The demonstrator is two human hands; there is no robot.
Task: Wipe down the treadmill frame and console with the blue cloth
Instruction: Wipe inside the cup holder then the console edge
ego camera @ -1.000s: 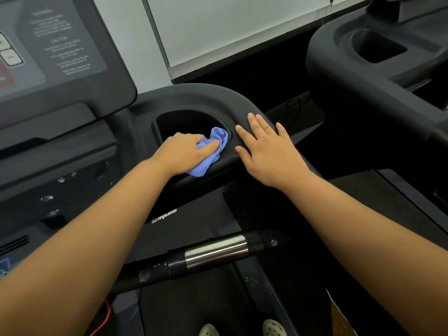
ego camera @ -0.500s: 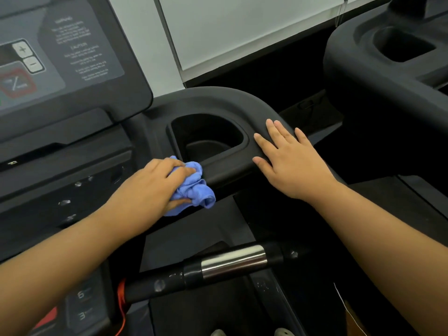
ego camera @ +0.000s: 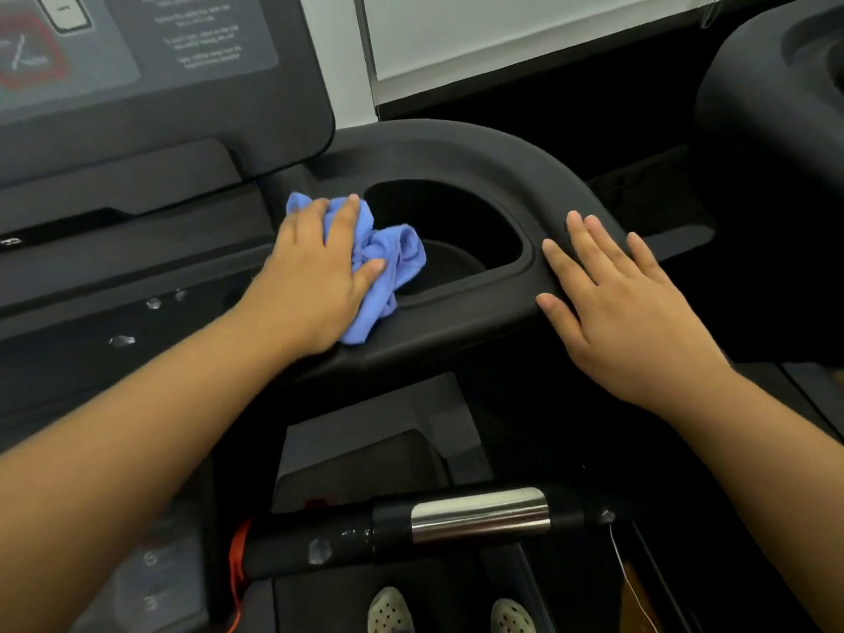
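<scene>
My left hand point(ego camera: 315, 271) presses a crumpled blue cloth point(ego camera: 388, 262) onto the black treadmill frame at the left rim of the cup holder point(ego camera: 456, 230); fingers lie over the cloth, thumb alongside it. Part of the cloth hangs over the recess edge. My right hand point(ego camera: 616, 303) rests flat, fingers spread, on the curved frame arm point(ego camera: 502, 153) to the right of the cup holder. The console panel point(ego camera: 160, 61) with grey buttons and printed text fills the upper left.
A black handlebar with a chrome sensor band point(ego camera: 479, 516) crosses below my arms. An orange cord point(ego camera: 235, 564) hangs at lower left. My shoes point(ego camera: 392, 609) show at the bottom. A second treadmill's console point(ego camera: 776, 107) stands at the right.
My left hand has slid the cloth from the cup holder's front edge up and left to its left rim near the console. My right hand has stayed on the frame arm.
</scene>
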